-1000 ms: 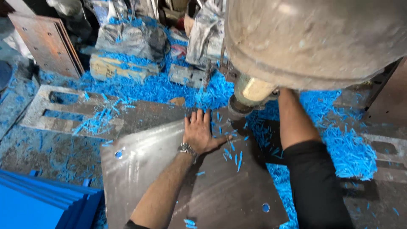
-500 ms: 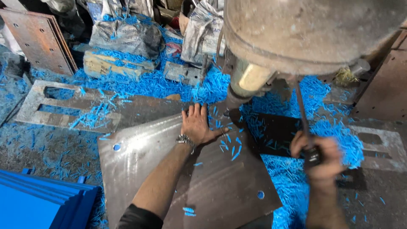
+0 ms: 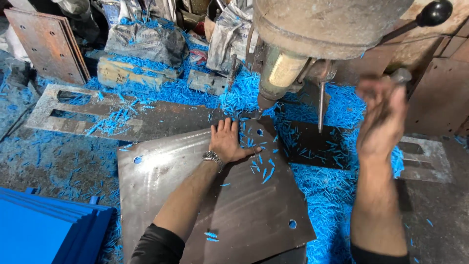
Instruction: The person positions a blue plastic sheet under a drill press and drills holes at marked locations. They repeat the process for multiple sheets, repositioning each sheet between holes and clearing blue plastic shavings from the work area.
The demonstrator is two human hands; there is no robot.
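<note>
Left hand (image 3: 228, 143) flat on large grey steel plate with drilled holes (image 3: 195, 195) — fingers (image 3: 222, 127) spread wide, palm down, gripping nothing. Metal wristwatch (image 3: 212, 157) on that wrist, dark sleeve pushed up the forearm. Plate lying on the surface beneath worn drill press head (image 3: 312, 29), its far corner just under the drill bit (image 3: 259, 113); one hole close beside the fingertips, others near the left edge and the near right corner. Right hand (image 3: 383, 117) raised, blurred, at metal feed lever with black ball knob (image 3: 435, 13) — cannot tell whether fingers closed round a handle or only touching. Blue plastic shavings (image 3: 337, 190) scattered over plate and heaped all round. Stack of blue sheets (image 3: 44, 230) at near left. Rusty slotted steel plate (image 3: 88, 115) lying beyond, well apart from the left hand.
</note>
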